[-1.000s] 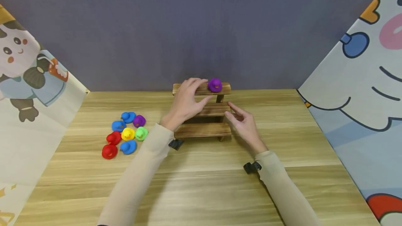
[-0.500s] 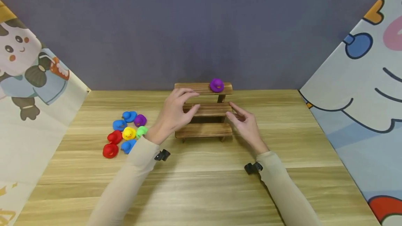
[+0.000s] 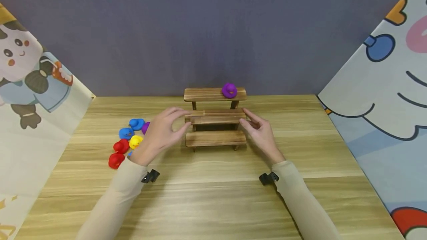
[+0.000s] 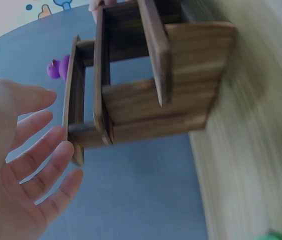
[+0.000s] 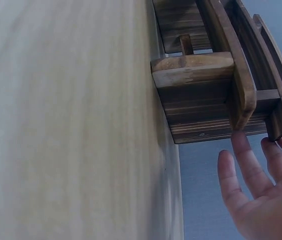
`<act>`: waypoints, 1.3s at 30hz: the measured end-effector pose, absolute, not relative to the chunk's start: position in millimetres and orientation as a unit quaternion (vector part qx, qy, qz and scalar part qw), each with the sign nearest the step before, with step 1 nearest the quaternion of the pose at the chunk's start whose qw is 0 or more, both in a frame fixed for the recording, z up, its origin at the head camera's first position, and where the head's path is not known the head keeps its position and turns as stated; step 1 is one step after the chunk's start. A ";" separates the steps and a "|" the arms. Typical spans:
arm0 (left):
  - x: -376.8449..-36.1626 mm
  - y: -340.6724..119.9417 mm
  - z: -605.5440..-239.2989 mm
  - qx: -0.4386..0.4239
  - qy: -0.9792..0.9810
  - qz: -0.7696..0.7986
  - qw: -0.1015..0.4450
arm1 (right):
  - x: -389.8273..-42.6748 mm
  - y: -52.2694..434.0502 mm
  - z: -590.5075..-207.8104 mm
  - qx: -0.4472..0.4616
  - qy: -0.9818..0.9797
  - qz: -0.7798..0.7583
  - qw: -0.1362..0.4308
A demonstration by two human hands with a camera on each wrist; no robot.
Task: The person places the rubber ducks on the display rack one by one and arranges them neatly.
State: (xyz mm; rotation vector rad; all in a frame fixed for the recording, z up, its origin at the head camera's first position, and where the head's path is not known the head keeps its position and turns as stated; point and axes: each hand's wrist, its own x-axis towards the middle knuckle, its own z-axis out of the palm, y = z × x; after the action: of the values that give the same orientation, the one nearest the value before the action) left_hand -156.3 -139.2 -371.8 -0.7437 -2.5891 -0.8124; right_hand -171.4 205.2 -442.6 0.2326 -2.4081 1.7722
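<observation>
Your left hand (image 3: 162, 129) has drawn back from the top step of the rack (image 3: 215, 118) and now sits lower, just left of the middle step, fingers loosely spread and holding nothing; the left wrist view shows the palm open, with the fingertips (image 4: 61, 150) close to the step ends but not plainly touching. Your right hand (image 3: 261, 132) has hardly shifted: it stays at the rack's right end, fingers relaxed and straight, with fingertips (image 5: 281, 145) against the ends of the steps in the right wrist view.

You have the three-step wooden rack standing on the tabletop (image 3: 213, 199) near the back wall, between your two hands. One purple duck (image 3: 229, 90) sits on the right part of the top step; the middle and bottom steps carry nothing.

To your left, a cluster of small ducks (image 3: 126, 143) lies on the tabletop: blue, yellow, red and a purple one. Your left hand and wrist cover part of that cluster, so you cannot see all of it from the head view. Cartoon-printed panels (image 3: 30, 84) stand at both sides of the tabletop.
</observation>
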 end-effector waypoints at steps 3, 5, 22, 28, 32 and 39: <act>-150.1 -153.6 -376.6 -0.249 -0.915 -0.274 0.161 | -171.2 205.7 -442.8 0.075 -0.802 0.588 0.071; -146.2 -163.7 -380.3 -0.242 -0.918 -0.269 0.161 | -171.0 205.5 -442.5 0.075 -0.802 0.589 0.071; -118.6 -239.8 -407.7 -0.217 -0.938 -0.250 0.104 | -170.5 204.5 -445.1 0.063 -0.808 0.582 0.062; -109.8 -254.4 -405.9 -0.234 -0.941 -0.226 0.093 | -172.2 205.8 -443.1 0.065 -0.809 0.580 0.063; -104.3 -263.3 -408.7 -0.226 -0.948 -0.202 0.097 | -172.0 205.5 -442.3 0.062 -0.810 0.580 0.060; -98.1 -275.3 -416.9 -0.206 -0.954 -0.200 0.090 | -171.8 204.2 -441.5 0.067 -0.806 0.584 0.067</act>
State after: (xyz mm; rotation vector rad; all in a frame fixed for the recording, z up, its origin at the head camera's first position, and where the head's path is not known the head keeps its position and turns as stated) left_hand -98.1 -275.3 -416.9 -0.6136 -2.8346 -0.5937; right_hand -171.8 204.2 -441.5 0.2016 -2.4301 1.7612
